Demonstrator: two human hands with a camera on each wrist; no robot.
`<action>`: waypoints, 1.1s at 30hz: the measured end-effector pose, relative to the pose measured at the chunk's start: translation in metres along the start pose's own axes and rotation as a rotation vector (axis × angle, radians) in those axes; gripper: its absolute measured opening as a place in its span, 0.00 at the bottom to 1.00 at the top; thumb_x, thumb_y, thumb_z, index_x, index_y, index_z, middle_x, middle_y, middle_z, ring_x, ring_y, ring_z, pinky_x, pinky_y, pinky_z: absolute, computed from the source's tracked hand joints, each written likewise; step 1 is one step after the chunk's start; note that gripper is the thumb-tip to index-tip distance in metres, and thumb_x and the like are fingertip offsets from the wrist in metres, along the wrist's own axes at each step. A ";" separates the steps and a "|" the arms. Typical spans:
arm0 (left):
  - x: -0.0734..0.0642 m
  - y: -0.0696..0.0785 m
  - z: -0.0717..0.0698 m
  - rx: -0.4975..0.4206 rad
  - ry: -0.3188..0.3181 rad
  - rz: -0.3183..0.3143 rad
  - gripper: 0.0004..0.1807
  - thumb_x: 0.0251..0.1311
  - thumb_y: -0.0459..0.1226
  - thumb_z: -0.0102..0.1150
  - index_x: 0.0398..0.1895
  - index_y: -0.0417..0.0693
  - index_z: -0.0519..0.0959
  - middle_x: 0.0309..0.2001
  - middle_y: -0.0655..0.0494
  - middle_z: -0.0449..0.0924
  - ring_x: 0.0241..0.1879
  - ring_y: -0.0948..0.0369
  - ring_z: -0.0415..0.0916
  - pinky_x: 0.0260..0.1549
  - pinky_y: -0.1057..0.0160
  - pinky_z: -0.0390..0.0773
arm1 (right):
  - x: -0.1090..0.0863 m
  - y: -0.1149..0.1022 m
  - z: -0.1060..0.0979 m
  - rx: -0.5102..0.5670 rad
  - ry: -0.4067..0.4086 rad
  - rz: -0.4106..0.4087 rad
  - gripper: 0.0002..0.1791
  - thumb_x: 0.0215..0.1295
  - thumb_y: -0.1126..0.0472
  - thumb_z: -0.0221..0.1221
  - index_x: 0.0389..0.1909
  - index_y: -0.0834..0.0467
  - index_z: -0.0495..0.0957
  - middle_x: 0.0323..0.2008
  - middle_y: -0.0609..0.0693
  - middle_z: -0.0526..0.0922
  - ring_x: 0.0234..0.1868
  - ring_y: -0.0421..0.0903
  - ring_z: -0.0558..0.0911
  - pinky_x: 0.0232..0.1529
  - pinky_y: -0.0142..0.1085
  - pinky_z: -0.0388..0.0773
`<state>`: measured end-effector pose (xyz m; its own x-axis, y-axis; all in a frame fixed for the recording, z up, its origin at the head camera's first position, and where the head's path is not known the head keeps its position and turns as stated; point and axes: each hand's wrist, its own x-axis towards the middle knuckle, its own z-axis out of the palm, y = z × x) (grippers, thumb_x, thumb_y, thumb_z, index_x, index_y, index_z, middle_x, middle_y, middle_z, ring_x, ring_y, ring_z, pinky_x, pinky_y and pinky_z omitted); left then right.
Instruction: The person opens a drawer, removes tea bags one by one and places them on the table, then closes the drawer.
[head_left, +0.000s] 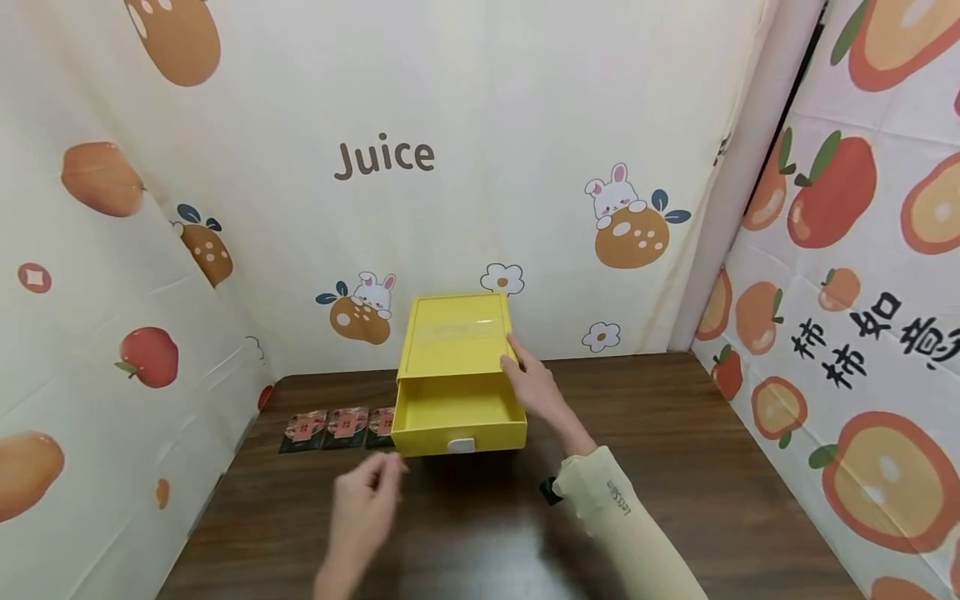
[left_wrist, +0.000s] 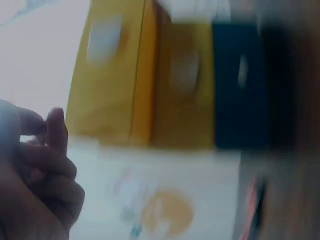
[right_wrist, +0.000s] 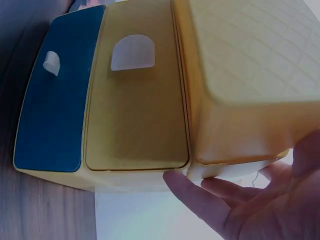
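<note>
Though blurred, yellow drawer unit (left_wrist: 145, 75), motion-smeared.

Yellow plastic drawer box (head_left: 457, 337), upright at the desk's rear centre, top drawer (head_left: 459, 414) pulled out toward the viewer, white handle (head_left: 461, 446) on its front, interior empty

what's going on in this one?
A person is working at a yellow drawer box on a brown table. Its top drawer is pulled out and looks empty. The right hand rests against the box's right side. The left hand hovers in front of it, fingers loosely curled, holding nothing visible. Three small packets lie to the left of the box.
</note>
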<state>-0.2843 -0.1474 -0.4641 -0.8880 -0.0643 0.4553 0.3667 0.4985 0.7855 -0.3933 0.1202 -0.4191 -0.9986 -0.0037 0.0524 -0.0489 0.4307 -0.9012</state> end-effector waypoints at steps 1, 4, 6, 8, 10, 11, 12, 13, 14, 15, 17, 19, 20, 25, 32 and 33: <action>-0.004 0.005 0.013 -0.006 -0.036 -0.005 0.13 0.69 0.36 0.55 0.25 0.52 0.82 0.14 0.63 0.72 0.12 0.67 0.66 0.12 0.67 0.67 | 0.000 0.000 0.001 0.004 0.007 0.003 0.32 0.74 0.41 0.43 0.76 0.39 0.51 0.73 0.50 0.58 0.70 0.52 0.60 0.62 0.53 0.62; -0.012 0.016 0.047 0.070 -0.122 -0.055 0.14 0.69 0.43 0.55 0.25 0.56 0.82 0.14 0.69 0.69 0.12 0.69 0.64 0.13 0.66 0.66 | 0.000 0.001 0.003 0.026 0.015 0.010 0.32 0.74 0.42 0.44 0.76 0.39 0.52 0.72 0.51 0.59 0.69 0.52 0.61 0.62 0.54 0.62; -0.013 0.022 0.065 0.187 -0.158 -0.109 0.17 0.69 0.53 0.52 0.26 0.58 0.81 0.14 0.70 0.68 0.13 0.69 0.64 0.15 0.64 0.66 | 0.001 0.001 0.004 0.040 0.013 0.016 0.32 0.74 0.42 0.44 0.76 0.39 0.52 0.72 0.51 0.59 0.69 0.52 0.61 0.62 0.54 0.62; -0.013 0.026 0.078 0.308 -0.179 -0.170 0.26 0.64 0.64 0.47 0.29 0.57 0.82 0.16 0.67 0.71 0.15 0.66 0.68 0.15 0.61 0.67 | 0.001 0.002 0.003 0.050 0.008 0.022 0.32 0.74 0.42 0.45 0.76 0.39 0.52 0.72 0.51 0.59 0.69 0.52 0.61 0.62 0.54 0.62; -0.012 0.030 0.087 0.405 -0.181 -0.221 0.34 0.58 0.72 0.42 0.32 0.56 0.82 0.18 0.63 0.75 0.16 0.62 0.71 0.15 0.58 0.69 | 0.001 0.002 0.003 0.057 0.007 0.026 0.31 0.74 0.42 0.44 0.76 0.38 0.51 0.72 0.52 0.58 0.69 0.53 0.61 0.62 0.55 0.63; -0.011 0.032 0.090 0.436 -0.177 -0.238 0.38 0.56 0.74 0.40 0.33 0.54 0.82 0.19 0.60 0.76 0.16 0.60 0.72 0.14 0.57 0.69 | 0.001 0.002 0.003 0.061 0.010 0.029 0.31 0.74 0.42 0.44 0.76 0.38 0.51 0.72 0.51 0.58 0.69 0.53 0.62 0.61 0.55 0.63; -0.010 0.032 0.093 0.458 -0.162 -0.249 0.40 0.54 0.75 0.40 0.33 0.52 0.82 0.20 0.58 0.76 0.16 0.59 0.72 0.14 0.56 0.70 | 0.000 0.003 0.003 0.064 0.014 0.032 0.31 0.74 0.42 0.44 0.76 0.38 0.52 0.72 0.51 0.58 0.69 0.53 0.62 0.61 0.55 0.63; -0.009 0.033 0.094 0.473 -0.138 -0.255 0.40 0.53 0.76 0.40 0.31 0.52 0.82 0.20 0.57 0.77 0.16 0.58 0.72 0.14 0.56 0.70 | 0.000 0.003 0.003 0.065 0.017 0.035 0.31 0.74 0.42 0.44 0.76 0.38 0.52 0.73 0.51 0.58 0.69 0.53 0.62 0.61 0.55 0.63; -0.008 0.033 0.095 0.485 -0.112 -0.254 0.39 0.52 0.76 0.42 0.29 0.52 0.81 0.20 0.57 0.76 0.15 0.59 0.71 0.14 0.56 0.70 | -0.001 0.003 0.003 0.071 0.017 0.040 0.31 0.74 0.42 0.45 0.76 0.37 0.52 0.73 0.51 0.57 0.69 0.53 0.62 0.61 0.56 0.63; -0.008 0.033 0.095 0.495 -0.081 -0.247 0.38 0.52 0.75 0.44 0.27 0.52 0.80 0.18 0.58 0.74 0.14 0.59 0.70 0.13 0.57 0.69 | -0.001 0.003 0.004 0.073 0.016 0.046 0.31 0.74 0.42 0.45 0.76 0.37 0.52 0.73 0.51 0.57 0.69 0.54 0.61 0.61 0.56 0.63; -0.007 0.032 0.095 0.507 -0.011 -0.222 0.35 0.51 0.74 0.48 0.24 0.52 0.77 0.15 0.59 0.71 0.12 0.60 0.67 0.11 0.58 0.67 | 0.000 0.002 0.004 0.080 0.015 0.053 0.31 0.74 0.42 0.45 0.76 0.37 0.51 0.73 0.51 0.56 0.70 0.54 0.60 0.62 0.56 0.62; -0.007 0.031 0.096 0.501 0.060 -0.174 0.33 0.51 0.72 0.52 0.22 0.52 0.76 0.13 0.60 0.68 0.09 0.62 0.64 0.09 0.60 0.65 | 0.000 0.003 0.003 0.086 0.010 0.058 0.31 0.74 0.42 0.45 0.76 0.37 0.51 0.73 0.51 0.56 0.70 0.54 0.60 0.62 0.57 0.61; -0.007 0.030 0.098 0.496 0.091 -0.144 0.33 0.51 0.71 0.54 0.21 0.52 0.75 0.12 0.61 0.66 0.08 0.62 0.62 0.08 0.61 0.63 | -0.001 0.003 0.001 0.090 0.010 0.060 0.31 0.74 0.43 0.45 0.76 0.37 0.52 0.73 0.51 0.56 0.70 0.54 0.60 0.62 0.57 0.62; -0.003 0.027 0.105 0.505 0.188 -0.013 0.29 0.54 0.65 0.61 0.16 0.51 0.73 0.10 0.63 0.65 0.06 0.65 0.57 0.06 0.63 0.58 | -0.002 0.005 0.000 0.107 0.038 0.055 0.31 0.73 0.44 0.48 0.75 0.38 0.55 0.71 0.52 0.61 0.68 0.52 0.63 0.61 0.54 0.64; 0.010 0.023 0.103 0.564 0.217 0.036 0.27 0.54 0.60 0.64 0.14 0.51 0.71 0.09 0.63 0.60 0.05 0.65 0.52 0.05 0.66 0.54 | 0.000 0.004 0.006 0.100 0.049 0.042 0.31 0.73 0.45 0.48 0.75 0.39 0.55 0.70 0.53 0.62 0.67 0.52 0.65 0.60 0.54 0.65; 0.012 0.023 0.103 0.565 0.208 0.034 0.27 0.54 0.60 0.63 0.14 0.51 0.70 0.09 0.63 0.59 0.05 0.65 0.51 0.05 0.66 0.53 | 0.000 0.004 0.005 0.097 0.051 0.048 0.31 0.73 0.44 0.48 0.75 0.39 0.55 0.70 0.53 0.62 0.67 0.52 0.66 0.60 0.54 0.65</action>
<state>-0.3153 -0.0478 -0.4834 -0.7847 -0.1793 0.5934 0.1390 0.8820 0.4503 -0.3936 0.1169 -0.4247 -0.9977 0.0614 0.0275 -0.0050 0.3402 -0.9403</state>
